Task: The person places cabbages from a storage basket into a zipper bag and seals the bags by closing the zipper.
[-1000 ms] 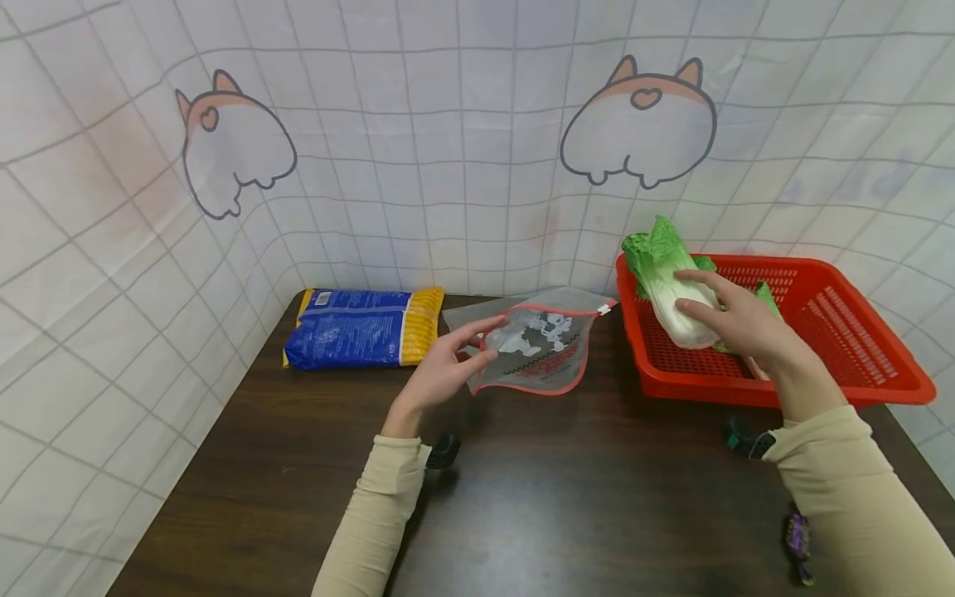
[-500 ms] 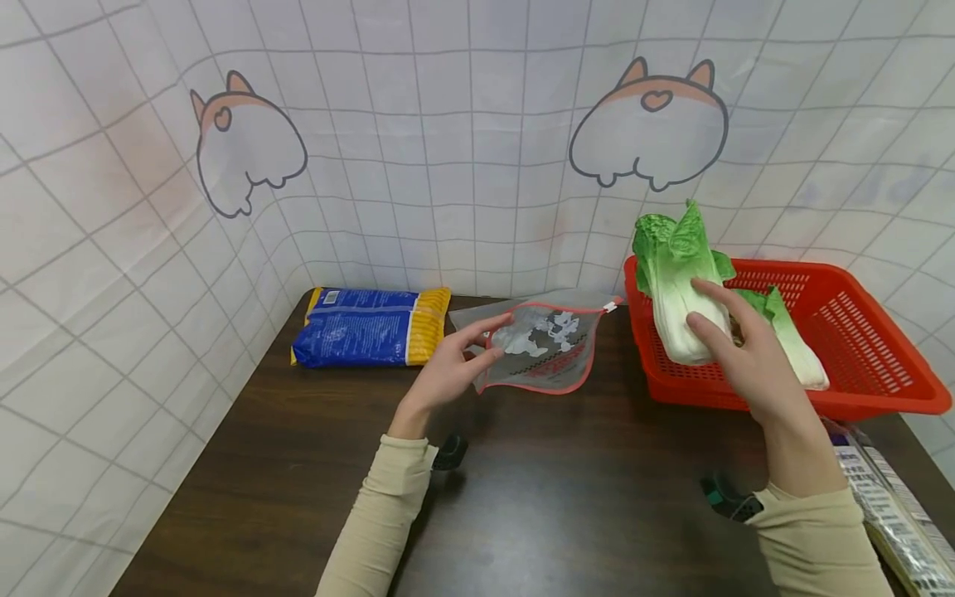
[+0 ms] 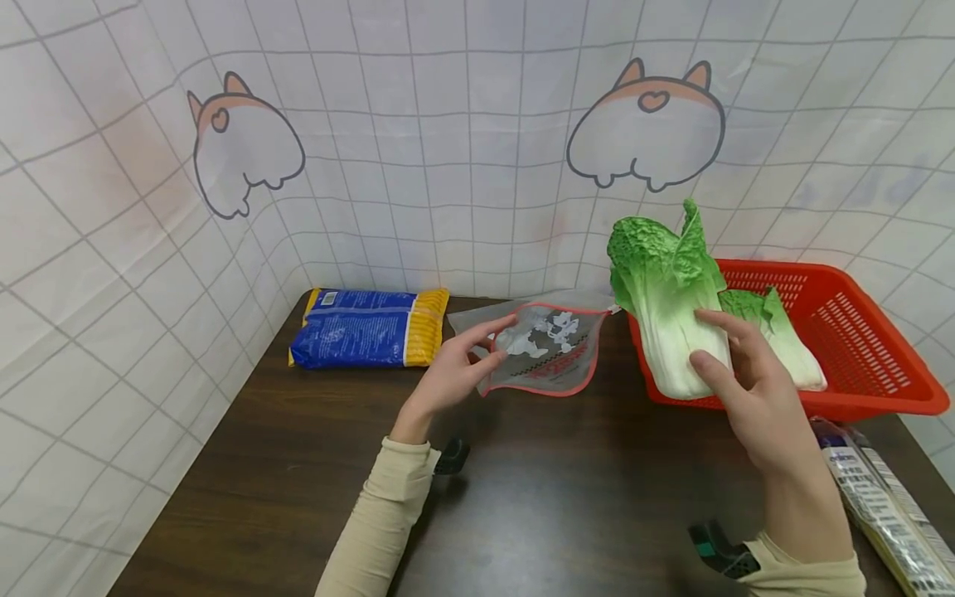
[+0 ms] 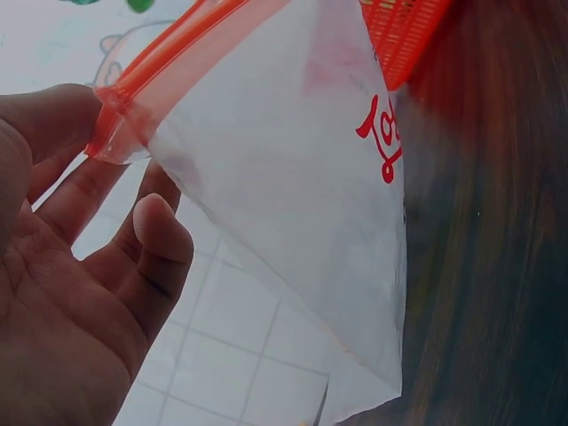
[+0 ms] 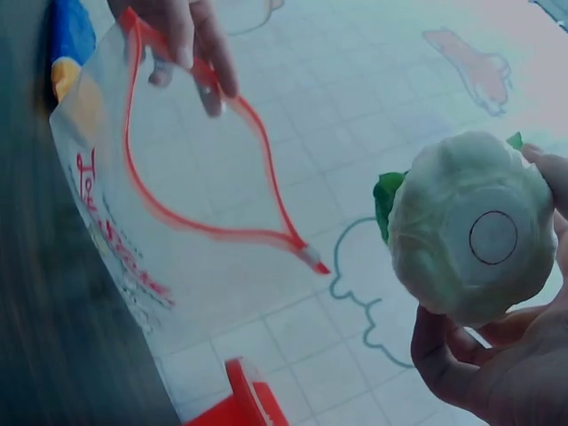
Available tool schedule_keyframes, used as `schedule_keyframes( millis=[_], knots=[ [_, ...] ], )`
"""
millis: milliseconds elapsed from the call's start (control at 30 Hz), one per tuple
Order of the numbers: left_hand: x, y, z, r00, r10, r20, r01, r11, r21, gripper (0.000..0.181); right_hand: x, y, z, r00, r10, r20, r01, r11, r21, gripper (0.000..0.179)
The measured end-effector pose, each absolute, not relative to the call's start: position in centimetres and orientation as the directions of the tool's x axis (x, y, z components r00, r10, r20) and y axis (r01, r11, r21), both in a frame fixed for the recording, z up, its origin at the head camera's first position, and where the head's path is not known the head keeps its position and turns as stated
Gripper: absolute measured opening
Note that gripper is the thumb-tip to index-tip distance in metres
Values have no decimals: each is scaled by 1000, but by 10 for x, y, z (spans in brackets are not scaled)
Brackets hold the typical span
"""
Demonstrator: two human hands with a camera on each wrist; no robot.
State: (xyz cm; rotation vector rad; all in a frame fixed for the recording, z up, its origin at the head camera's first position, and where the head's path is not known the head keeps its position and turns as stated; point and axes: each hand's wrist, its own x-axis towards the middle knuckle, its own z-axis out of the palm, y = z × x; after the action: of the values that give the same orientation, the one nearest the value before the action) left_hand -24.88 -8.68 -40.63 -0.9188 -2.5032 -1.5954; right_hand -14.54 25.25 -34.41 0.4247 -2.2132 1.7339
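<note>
Tbl [image 3: 582, 481]: R hand [image 3: 764, 398] grips cabbage [image 3: 671, 323], axis wallward, leaves [image 3: 656, 249] fwd; L hand [image 3: 451, 369] holds bag [image 3: 555, 361].

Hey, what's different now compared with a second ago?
The right hand, already gripping the front cabbage, has lifted it from the red basket toward the camera, over the near left rim. Another cabbage inside shows more fully. Unchanged: the left hand holds the zip bag open; the blue-and-yellow packet lies in place.
</note>
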Motion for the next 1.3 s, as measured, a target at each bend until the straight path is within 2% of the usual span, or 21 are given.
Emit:
schedule_keyframes(
  millis=[167,333,600,833,1067,1200,1300],
  knots=[
    [-248,-85,-406,-823,461,333,497,301,814,49,-140,248,-343,-904,-52,424,-427,140,-893,51],
    [-248,-84,-406,-820,468,330,497,296,815,49,-137,247,-342,-892,-80,445,-452,118,-884,50],
    [-249,-84,-405,-824,461,330,490,285,824,50,-136,245,-344,-857,-220,466,-489,67,-870,51],
    [-248,-85,-404,-830,457,319,477,287,831,49,-141,239,-351,-822,-382,424,-499,123,-858,51],
    [-247,-84,-404,-861,423,280,426,303,852,45,-152,233,-365,-782,-496,376,-471,76,-879,48],
    [-245,-83,-401,-861,426,278,417,278,865,42,-157,231,-374,-788,-523,324,-428,88,-899,46],
    [-245,-84,-402,-860,426,280,416,267,869,44,-158,232,-378,-815,-512,271,-405,170,-898,44]
  ],
)
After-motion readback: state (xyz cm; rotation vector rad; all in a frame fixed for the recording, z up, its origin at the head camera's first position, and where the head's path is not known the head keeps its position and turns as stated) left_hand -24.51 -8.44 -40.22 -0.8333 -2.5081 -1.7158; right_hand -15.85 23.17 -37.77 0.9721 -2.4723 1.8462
